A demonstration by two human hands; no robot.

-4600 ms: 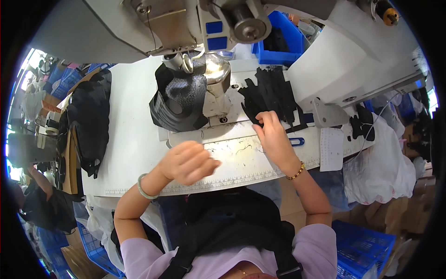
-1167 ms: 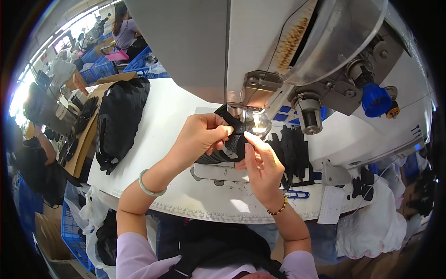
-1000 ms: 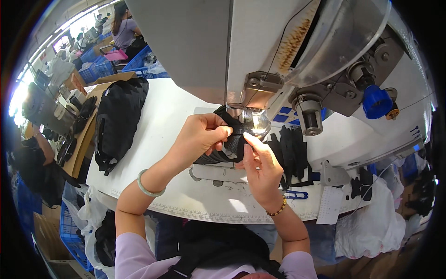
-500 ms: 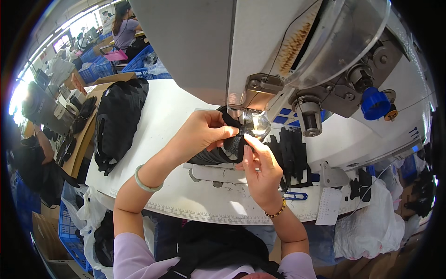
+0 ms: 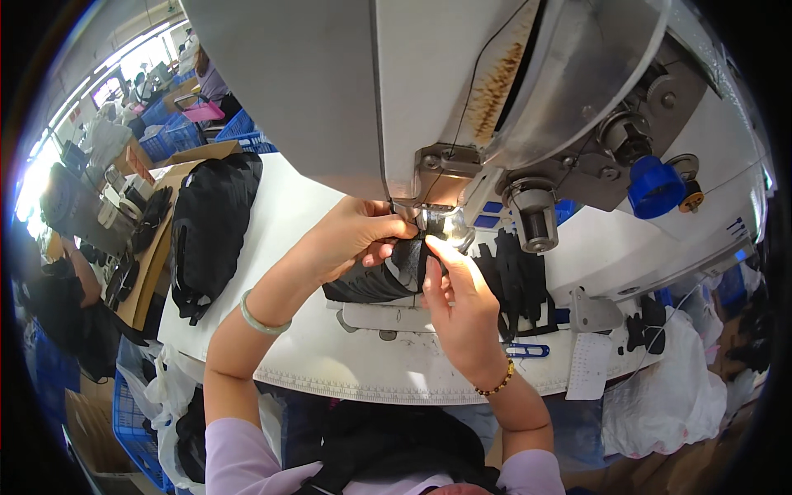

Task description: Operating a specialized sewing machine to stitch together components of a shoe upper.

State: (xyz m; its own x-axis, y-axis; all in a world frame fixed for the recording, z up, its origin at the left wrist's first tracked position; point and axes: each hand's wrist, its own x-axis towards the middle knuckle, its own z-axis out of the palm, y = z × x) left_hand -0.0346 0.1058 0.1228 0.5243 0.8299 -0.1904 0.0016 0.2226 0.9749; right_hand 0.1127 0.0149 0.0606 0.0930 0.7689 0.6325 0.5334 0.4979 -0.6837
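Observation:
A black fabric piece (image 5: 375, 280) lies on the white table under the head of a sewing machine (image 5: 450, 165). My left hand (image 5: 351, 239), with a pale bangle on its wrist, pinches the fabric's upper edge close to the needle area. From the other side my right hand (image 5: 462, 301), wearing a beaded bracelet, grips the same edge between thumb and forefinger. The fingertips of both hands nearly meet under the lit machine foot. Just what lies between the fingertips is partly hidden.
Black strips (image 5: 516, 276) lie right of my hands, with blue thread snips (image 5: 526, 351) nearer me. A black bag (image 5: 216, 235) rests at the table's left. White plastic bags (image 5: 668, 396) sit at the right. Another person's arm (image 5: 85, 276) shows far left.
The fabric and my fingertips are now closer in under the machine foot, and the fabric's raised edge lies lower. The whole view has shifted slightly.

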